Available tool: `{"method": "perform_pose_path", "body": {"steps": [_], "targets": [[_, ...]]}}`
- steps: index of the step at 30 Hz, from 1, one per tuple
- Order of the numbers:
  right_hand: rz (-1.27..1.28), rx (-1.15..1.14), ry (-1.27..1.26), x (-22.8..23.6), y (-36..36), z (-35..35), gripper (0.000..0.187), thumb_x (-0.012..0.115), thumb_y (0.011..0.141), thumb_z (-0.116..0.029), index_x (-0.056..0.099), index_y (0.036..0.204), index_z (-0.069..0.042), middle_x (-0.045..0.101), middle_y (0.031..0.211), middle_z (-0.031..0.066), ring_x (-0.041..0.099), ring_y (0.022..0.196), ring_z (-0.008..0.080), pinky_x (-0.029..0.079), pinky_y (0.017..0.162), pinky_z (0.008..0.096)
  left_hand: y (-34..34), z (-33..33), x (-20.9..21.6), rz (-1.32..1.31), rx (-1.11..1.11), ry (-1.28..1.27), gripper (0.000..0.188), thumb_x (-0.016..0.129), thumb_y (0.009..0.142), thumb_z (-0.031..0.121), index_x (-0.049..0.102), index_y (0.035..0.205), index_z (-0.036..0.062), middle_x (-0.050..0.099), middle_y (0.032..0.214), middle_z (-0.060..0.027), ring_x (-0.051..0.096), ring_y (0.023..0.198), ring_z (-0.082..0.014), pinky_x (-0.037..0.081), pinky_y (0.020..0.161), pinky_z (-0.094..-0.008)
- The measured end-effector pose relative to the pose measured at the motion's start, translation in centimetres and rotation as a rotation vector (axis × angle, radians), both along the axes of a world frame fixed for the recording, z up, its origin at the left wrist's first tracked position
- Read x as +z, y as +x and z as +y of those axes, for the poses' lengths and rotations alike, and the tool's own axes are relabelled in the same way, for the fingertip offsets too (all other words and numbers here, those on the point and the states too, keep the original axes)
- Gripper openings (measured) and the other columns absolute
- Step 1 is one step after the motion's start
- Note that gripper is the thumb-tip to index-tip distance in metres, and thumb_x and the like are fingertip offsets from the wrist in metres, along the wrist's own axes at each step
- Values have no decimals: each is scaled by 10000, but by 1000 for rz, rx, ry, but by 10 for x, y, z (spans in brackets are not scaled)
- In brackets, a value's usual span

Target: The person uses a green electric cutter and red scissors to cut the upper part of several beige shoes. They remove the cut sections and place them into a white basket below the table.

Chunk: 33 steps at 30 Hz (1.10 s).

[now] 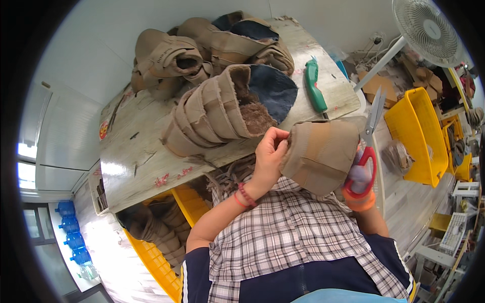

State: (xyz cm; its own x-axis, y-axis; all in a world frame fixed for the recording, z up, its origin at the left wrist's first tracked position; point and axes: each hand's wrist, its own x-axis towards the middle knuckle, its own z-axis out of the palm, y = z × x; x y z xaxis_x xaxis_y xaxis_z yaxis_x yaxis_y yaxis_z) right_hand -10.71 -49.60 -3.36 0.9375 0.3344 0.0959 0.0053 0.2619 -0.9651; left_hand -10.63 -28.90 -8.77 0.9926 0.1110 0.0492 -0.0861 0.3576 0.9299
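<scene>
Above my lap I hold a tan fabric shoe upper [321, 154]. The fingers of my left hand [271, 157] pinch its left edge. On the other side, my right hand [359, 178] is closed on red-handled scissors [371, 126], beside the upper's right edge. Their blades point up and away, slightly parted. Part of that hand is hidden by the handles, and an orange band [359, 201] wraps its wrist. Just beyond my left hand, a nested stack of similar uppers [214, 111] lies on the table, its open end showing brown fleece and dark blue lining.
More tan uppers [169, 58] are heaped at the table's [146, 161] far side. A green handheld tool [315, 86] lies right of the stack. Under the near edge, a yellow crate [151, 262] holds uppers. At right stand a yellow bin [419, 136] and a white fan [429, 30].
</scene>
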Motion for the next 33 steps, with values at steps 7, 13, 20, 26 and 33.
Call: {"method": "perform_pose_path", "body": {"steps": [7,13,20,26,33], "targets": [[-255,-355,-168,47,33,62,463,706,758,-82,538,1180,7,635,1027,73,593,905,140,477,798,268,-11,95,27,-415,919,1060,153,593,861,110,559,982,22,547,942,-101,529,882,-252,428,783,-346],[-360,-284,-412,-9,112,136,340,705,794,-100,548,1076,5,616,900,24,559,764,131,462,673,261,-66,235,-60,129,914,-49,283,583,916,232,542,1071,0,580,1062,-73,550,954,-223,422,889,-355],[195,83,87,-45,151,141,375,689,781,13,549,1129,24,629,1020,86,624,876,167,531,792,281,-46,229,-51,4,289,-408,491,650,860,240,493,1265,12,558,1249,-104,528,1141,-239,408,986,-404],[37,419,128,-59,162,137,297,506,927,-121,535,1161,60,620,1102,123,618,993,198,533,848,307,-36,234,-25,79,138,-356,516,683,817,197,498,1257,2,570,1224,-122,564,1094,-263,460,938,-411],[-167,751,321,-233,203,161,472,295,1009,-317,430,1300,30,490,1307,147,501,1192,230,384,1040,292,-56,264,-21,68,-65,-216,577,724,753,179,504,1254,-4,579,1207,-126,567,1095,-262,468,938,-403]]}}
